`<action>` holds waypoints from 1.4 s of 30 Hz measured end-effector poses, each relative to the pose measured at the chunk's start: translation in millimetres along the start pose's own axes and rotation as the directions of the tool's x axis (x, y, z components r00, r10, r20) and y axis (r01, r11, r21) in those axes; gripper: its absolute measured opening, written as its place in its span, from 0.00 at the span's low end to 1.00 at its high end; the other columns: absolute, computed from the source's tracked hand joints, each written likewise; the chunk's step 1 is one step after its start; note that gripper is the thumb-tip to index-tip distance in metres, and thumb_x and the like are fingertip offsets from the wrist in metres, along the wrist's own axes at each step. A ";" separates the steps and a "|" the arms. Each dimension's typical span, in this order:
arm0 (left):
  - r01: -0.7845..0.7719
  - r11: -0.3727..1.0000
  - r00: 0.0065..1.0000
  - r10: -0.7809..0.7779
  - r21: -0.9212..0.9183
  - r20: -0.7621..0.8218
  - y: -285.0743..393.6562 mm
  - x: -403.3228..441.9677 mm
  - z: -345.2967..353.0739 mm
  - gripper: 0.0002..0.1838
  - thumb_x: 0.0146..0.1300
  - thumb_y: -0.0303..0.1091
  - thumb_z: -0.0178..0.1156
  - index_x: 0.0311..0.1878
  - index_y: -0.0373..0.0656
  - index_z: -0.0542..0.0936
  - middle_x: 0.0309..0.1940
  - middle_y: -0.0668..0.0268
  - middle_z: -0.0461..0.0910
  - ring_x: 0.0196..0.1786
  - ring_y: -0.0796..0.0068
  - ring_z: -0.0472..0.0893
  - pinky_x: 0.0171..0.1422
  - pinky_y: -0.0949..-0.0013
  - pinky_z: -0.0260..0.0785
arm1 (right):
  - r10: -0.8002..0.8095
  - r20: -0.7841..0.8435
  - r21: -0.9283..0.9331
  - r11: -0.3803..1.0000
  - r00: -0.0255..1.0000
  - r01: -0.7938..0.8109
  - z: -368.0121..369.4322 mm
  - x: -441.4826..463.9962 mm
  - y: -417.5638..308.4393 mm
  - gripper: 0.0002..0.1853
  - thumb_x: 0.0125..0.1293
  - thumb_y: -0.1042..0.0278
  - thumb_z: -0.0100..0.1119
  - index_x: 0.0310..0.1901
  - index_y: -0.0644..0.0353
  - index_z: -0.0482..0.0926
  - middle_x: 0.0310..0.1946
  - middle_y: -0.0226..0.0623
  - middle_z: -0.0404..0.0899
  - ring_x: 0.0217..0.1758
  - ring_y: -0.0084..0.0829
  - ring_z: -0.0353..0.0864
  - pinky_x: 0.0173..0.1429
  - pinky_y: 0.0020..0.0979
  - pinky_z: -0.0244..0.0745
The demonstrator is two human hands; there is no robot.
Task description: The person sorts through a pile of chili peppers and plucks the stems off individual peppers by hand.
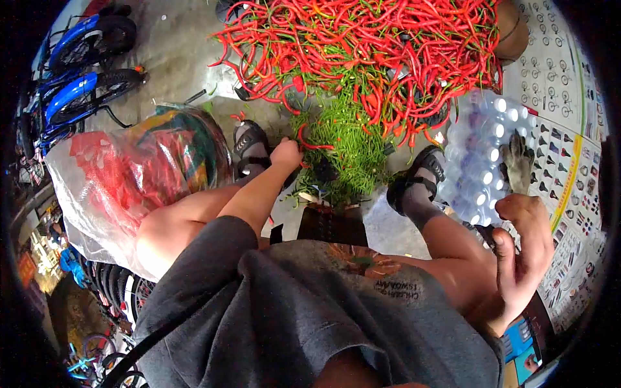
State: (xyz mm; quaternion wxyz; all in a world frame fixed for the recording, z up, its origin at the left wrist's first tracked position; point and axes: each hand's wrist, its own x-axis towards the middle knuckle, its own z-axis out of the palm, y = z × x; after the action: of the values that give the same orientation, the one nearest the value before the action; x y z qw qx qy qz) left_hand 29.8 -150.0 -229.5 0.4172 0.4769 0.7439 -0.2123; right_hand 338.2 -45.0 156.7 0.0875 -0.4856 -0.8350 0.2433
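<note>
My left hand (286,154) is closed beside a heap of green chili stems (349,142), low between my feet. A curved red chili pepper (313,146) lies on the stems right next to its fingers. What the fingers grip, if anything, is too small to make out. Past the stems spreads a big pile of red chili peppers (375,39), many with green stalks. My right hand (527,242) is raised above my right knee, thumb and curled fingers apart, with nothing seen in it.
A clear plastic bag with red contents (123,174) leans by my left leg. To the right are shrink-wrapped bottles (475,155) with white caps, a grey glove (517,161) and a printed poster sheet (569,149). Blue bicycles (77,90) stand at the upper left.
</note>
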 end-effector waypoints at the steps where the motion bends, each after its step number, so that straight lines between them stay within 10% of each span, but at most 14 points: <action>1: 0.000 1.000 1.000 0.000 0.002 0.004 1.0 -2.7 0.3 0.15 0.52 0.37 0.58 0.43 0.44 0.80 0.50 0.56 0.72 0.50 0.57 0.76 0.50 0.58 0.71 | 0.003 0.002 0.001 1.000 1.000 -0.003 0.6 -0.4 0.3 0.15 0.55 0.61 0.59 0.34 0.68 0.75 0.32 0.44 0.76 0.35 0.43 0.74 0.41 0.37 0.69; 7: -0.061 0.984 0.987 0.034 -0.170 -0.157 4.7 -10.8 -2.2 0.11 0.53 0.36 0.58 0.36 0.41 0.77 0.42 0.56 0.72 0.45 0.55 0.76 0.45 0.56 0.70 | -0.049 0.017 0.006 0.999 0.999 0.049 2.1 -1.8 1.4 0.16 0.54 0.60 0.60 0.34 0.68 0.75 0.31 0.44 0.76 0.35 0.43 0.74 0.40 0.36 0.69; 9: -0.377 0.876 0.811 0.155 -0.301 -0.563 0.6 -4.2 -3.5 0.08 0.54 0.33 0.56 0.35 0.40 0.73 0.39 0.53 0.71 0.42 0.50 0.74 0.44 0.54 0.66 | -0.041 0.002 0.020 0.999 0.999 0.041 2.2 -3.4 1.0 0.16 0.53 0.61 0.60 0.34 0.68 0.76 0.30 0.44 0.76 0.34 0.42 0.74 0.39 0.36 0.69; 14: -0.477 0.752 0.807 0.170 -0.454 -0.566 14.8 2.6 -11.7 0.09 0.54 0.28 0.52 0.39 0.39 0.70 0.37 0.51 0.71 0.42 0.48 0.72 0.44 0.52 0.65 | -0.067 -0.023 0.035 0.997 0.997 0.068 2.7 -6.1 0.6 0.16 0.51 0.61 0.61 0.34 0.67 0.76 0.30 0.43 0.76 0.34 0.42 0.75 0.38 0.36 0.68; 17: -0.538 0.843 0.803 0.511 -0.007 -0.307 22.6 6.1 -6.6 0.10 0.51 0.26 0.53 0.39 0.41 0.73 0.39 0.56 0.73 0.44 0.53 0.75 0.47 0.57 0.68 | -0.078 -0.006 0.022 0.997 0.997 0.078 2.3 -6.2 2.2 0.16 0.50 0.62 0.61 0.34 0.67 0.76 0.30 0.43 0.76 0.34 0.42 0.75 0.38 0.36 0.68; 21: -0.478 0.808 0.802 0.561 0.345 -0.202 27.6 18.4 11.1 0.11 0.48 0.32 0.57 0.37 0.42 0.77 0.38 0.61 0.74 0.42 0.56 0.76 0.45 0.58 0.71 | -0.039 0.074 0.027 0.999 0.996 0.037 -0.3 -7.1 2.1 0.14 0.54 0.64 0.58 0.34 0.69 0.74 0.31 0.45 0.75 0.36 0.42 0.74 0.41 0.34 0.68; 28: -0.650 0.759 0.675 0.558 -0.031 -0.483 93.3 -23.9 -72.2 0.13 0.46 0.37 0.60 0.35 0.43 0.77 0.31 0.61 0.73 0.42 0.59 0.74 0.45 0.61 0.69 | -0.037 0.008 0.024 0.999 0.999 0.037 8.3 2.3 4.2 0.11 0.52 0.69 0.59 0.38 0.63 0.77 0.34 0.43 0.76 0.40 0.44 0.75 0.44 0.39 0.69; 30: -0.865 0.498 0.366 0.715 0.067 -0.595 125.6 -51.4 -109.1 0.15 0.49 0.41 0.60 0.37 0.42 0.75 0.26 0.57 0.71 0.39 0.57 0.73 0.43 0.58 0.66 | -0.037 -0.046 0.055 0.998 0.998 0.040 17.4 8.0 5.1 0.10 0.55 0.69 0.59 0.38 0.63 0.76 0.34 0.44 0.76 0.40 0.44 0.75 0.45 0.38 0.70; 36: -0.926 0.370 0.355 0.777 -0.079 -0.519 173.2 -172.9 -172.6 0.17 0.51 0.41 0.60 0.41 0.41 0.76 0.29 0.57 0.71 0.35 0.59 0.74 0.40 0.62 0.66 | 0.125 -0.210 0.248 0.966 0.970 -0.071 42.3 28.9 15.4 0.12 0.55 0.71 0.60 0.40 0.65 0.75 0.31 0.42 0.75 0.34 0.38 0.78 0.39 0.35 0.73; 42: -0.912 0.337 0.411 0.757 -0.235 -0.508 156.3 -194.8 -178.3 0.18 0.50 0.38 0.63 0.42 0.37 0.78 0.32 0.56 0.76 0.37 0.67 0.78 0.41 0.66 0.70 | -0.115 -0.254 0.193 0.967 0.960 0.167 36.3 32.3 -1.4 0.07 0.53 0.72 0.60 0.33 0.65 0.77 0.28 0.44 0.75 0.34 0.43 0.77 0.39 0.36 0.73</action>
State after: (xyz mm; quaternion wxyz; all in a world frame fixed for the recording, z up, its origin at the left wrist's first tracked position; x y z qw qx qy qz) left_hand 132.2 -55.3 43.9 0.4471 0.6995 0.4667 0.3049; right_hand 306.6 -29.6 123.1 0.2566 -0.4384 -0.8200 0.2638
